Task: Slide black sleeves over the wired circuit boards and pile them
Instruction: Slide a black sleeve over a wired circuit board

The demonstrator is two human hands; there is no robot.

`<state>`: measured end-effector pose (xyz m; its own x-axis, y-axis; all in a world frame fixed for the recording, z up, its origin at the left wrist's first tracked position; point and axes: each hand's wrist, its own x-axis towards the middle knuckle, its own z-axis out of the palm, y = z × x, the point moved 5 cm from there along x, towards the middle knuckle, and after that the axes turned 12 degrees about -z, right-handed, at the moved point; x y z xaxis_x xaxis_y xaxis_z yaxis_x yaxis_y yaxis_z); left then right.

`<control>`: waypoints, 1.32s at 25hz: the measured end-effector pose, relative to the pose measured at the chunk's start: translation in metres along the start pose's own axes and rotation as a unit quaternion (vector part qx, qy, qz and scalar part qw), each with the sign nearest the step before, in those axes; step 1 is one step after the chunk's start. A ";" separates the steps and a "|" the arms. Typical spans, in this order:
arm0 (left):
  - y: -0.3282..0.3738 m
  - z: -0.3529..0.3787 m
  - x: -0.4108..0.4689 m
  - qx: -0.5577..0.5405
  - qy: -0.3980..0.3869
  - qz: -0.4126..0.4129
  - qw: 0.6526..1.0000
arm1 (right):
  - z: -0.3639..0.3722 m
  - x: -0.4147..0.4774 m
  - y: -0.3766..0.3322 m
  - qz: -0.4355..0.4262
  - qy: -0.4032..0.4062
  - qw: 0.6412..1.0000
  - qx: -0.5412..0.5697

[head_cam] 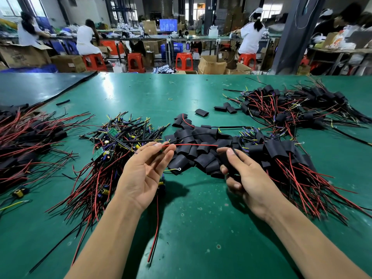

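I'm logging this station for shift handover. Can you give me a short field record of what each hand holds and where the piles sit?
left grip: pinches red wire at the fingertips
right grip: holds black sleeve
bare boards: heap left of centre
loose sleeves: heap at centre, between the hands
sleeved boards: pile at right, with another farther back
table: green surface

Pretty bright overall: daylight comes through the windows (pixel 10 8) at the back and leaves pale glare streaks on the green table (pixel 141 93) near its far edge. Soft shadows sit under the left hand (pixel 145 172) and right hand (pixel 247 178). The wide lens stretches everything toward the table's near corners, and the room behind looks a bit soft.
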<state>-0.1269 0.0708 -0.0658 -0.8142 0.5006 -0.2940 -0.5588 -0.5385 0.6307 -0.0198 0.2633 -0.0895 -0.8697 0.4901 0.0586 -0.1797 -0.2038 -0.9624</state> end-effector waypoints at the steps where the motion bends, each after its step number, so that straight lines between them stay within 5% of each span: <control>1: 0.000 0.000 0.000 0.001 -0.001 0.001 1.000 | 0.001 0.000 0.000 0.004 0.005 1.000 0.014; 33: -0.008 0.003 0.002 0.093 -0.025 -0.020 0.995 | 0.002 -0.002 -0.005 -0.037 -0.021 0.996 0.082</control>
<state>-0.1234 0.0779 -0.0696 -0.7812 0.5537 -0.2883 -0.5472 -0.3851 0.7431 -0.0184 0.2615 -0.0840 -0.8692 0.4736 0.1422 -0.3141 -0.3066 -0.8985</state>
